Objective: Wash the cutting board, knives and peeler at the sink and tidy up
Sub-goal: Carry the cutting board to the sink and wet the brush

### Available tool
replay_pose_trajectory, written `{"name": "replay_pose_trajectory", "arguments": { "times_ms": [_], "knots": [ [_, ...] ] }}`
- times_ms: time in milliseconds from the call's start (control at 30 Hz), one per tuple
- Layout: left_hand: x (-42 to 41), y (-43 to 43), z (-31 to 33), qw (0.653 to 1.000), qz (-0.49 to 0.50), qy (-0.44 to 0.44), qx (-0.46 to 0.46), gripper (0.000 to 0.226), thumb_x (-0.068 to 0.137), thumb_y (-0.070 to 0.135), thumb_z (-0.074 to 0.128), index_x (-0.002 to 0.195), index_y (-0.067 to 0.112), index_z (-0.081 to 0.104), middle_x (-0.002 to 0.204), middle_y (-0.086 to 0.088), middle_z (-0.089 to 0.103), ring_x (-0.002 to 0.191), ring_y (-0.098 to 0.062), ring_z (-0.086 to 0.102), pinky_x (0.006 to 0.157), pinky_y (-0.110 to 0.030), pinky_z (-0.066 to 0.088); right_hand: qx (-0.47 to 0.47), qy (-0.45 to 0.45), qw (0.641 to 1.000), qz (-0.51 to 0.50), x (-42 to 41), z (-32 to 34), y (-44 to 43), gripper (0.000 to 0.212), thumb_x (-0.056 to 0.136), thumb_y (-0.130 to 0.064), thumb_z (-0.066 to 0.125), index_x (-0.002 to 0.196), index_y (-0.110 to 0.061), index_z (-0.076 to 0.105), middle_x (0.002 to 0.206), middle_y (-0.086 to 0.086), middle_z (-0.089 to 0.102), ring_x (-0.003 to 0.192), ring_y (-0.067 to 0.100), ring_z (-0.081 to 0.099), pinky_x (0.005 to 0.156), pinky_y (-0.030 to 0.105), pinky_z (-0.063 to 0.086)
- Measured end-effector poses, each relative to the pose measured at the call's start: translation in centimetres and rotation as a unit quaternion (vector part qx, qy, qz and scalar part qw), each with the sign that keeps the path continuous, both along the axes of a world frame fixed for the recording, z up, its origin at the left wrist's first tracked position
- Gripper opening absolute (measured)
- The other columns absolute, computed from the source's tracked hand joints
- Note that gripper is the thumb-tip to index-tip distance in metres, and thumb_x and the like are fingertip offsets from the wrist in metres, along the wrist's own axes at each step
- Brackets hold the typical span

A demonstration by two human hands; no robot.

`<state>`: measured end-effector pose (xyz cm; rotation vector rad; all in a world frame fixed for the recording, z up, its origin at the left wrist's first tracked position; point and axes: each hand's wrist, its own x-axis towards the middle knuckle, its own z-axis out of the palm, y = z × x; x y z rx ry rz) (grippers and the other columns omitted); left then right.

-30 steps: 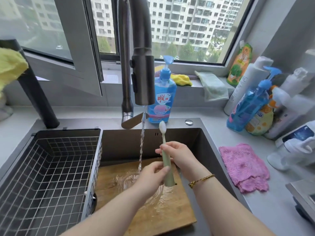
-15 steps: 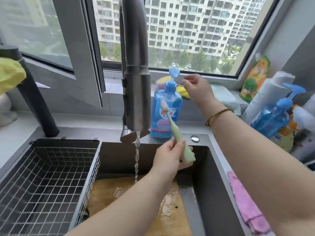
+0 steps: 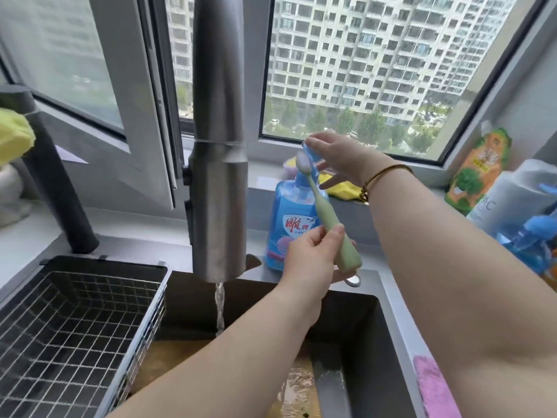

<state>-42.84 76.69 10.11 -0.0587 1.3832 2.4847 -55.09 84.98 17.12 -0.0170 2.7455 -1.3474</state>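
Step in hand, by judgement: loading soap for scrubbing. The left hand (image 3: 307, 260) grips the green brush (image 3: 328, 212) low on its handle, fingers curled round it, with the bristles raised just under the pump (image 3: 312, 153) of the soap bottle (image 3: 289, 218). The right hand (image 3: 340, 158) rests on the pump top, fingers fairly straight and close together. The cutting board (image 3: 298, 384) lies wet in the sink, below the running tap (image 3: 218, 176). Recommended: hold the bristles steady beneath the spout and press once, gently. A hard push could send soap past the brush.
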Motion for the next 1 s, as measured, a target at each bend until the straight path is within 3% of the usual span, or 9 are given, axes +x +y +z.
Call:
{"name": "replay_pose_trajectory", "arguments": {
  "times_ms": [167,333,500,767,900,1000],
  "knots": [
    [0.1,-0.1,-0.3,1.0,0.007,0.005,-0.008,0.019,0.094,0.023,0.049,0.076,0.023,0.054,0.082,-0.002,0.059,0.079,-0.013,0.057,0.057,-0.018,0.054,-0.013,0.005,1.0,0.004,0.0,-0.7,0.5,0.037,0.099,-0.032,0.034,0.13,-0.015,0.042,0.114,0.003,0.045,0.099,0.022,0.049,0.082,0.042,0.052],
    [0.5,0.2,-0.4,1.0,0.0,0.006,-0.02,0.018,0.093,0.023,0.05,0.076,0.024,0.053,0.081,-0.002,0.059,0.079,-0.013,0.057,0.056,-0.019,0.054,-0.018,-0.001,1.0,0.009,-0.1,-1.0,0.4,0.037,0.098,-0.034,0.035,0.13,-0.016,0.041,0.129,0.011,0.051,0.101,0.025,0.053,0.061,0.029,0.051],
    [0.5,0.1,-0.7,1.0,0.004,-0.003,-0.021,0.013,0.092,0.026,0.051,0.079,0.027,0.053,0.086,0.0,0.06,0.092,-0.016,0.059,0.064,-0.022,0.055,-0.038,-0.004,0.999,0.005,-0.1,-1.1,0.4,0.037,0.098,-0.034,0.035,0.13,-0.016,0.04,0.131,0.013,0.05,0.102,0.026,0.052,0.059,0.028,0.05],
    [0.4,-0.5,-1.1,1.0,0.003,0.011,-0.023,0.014,0.092,0.026,0.051,0.079,0.028,0.053,0.085,0.001,0.061,0.093,-0.017,0.06,0.069,-0.025,0.055,-0.038,0.001,0.999,-0.008,0.2,-1.0,0.2,0.038,0.099,-0.031,0.034,0.133,-0.015,0.039,0.133,0.012,0.046,0.111,0.029,0.05,0.075,0.035,0.052],
    [0.8,-0.7,-1.3,0.999,-0.01,0.018,-0.028,0.013,0.093,0.025,0.05,0.08,0.025,0.055,0.083,0.0,0.061,0.08,-0.013,0.06,0.064,-0.022,0.056,-0.042,-0.002,0.999,-0.001,0.4,-0.9,0.0,0.038,0.099,-0.031,0.034,0.133,-0.015,0.039,0.133,0.013,0.046,0.116,0.032,0.05,0.074,0.033,0.051],
    [1.2,-1.1,-1.3,0.999,-0.028,0.015,-0.02,0.013,0.093,0.024,0.048,0.083,0.021,0.057,0.079,-0.001,0.063,0.066,-0.008,0.062,0.06,-0.021,0.056,-0.024,0.001,1.0,-0.001,0.6,-0.5,0.0,0.038,0.099,-0.031,0.033,0.133,-0.014,0.039,0.132,0.012,0.046,0.107,0.027,0.05,0.08,0.038,0.051]
  ]
}}
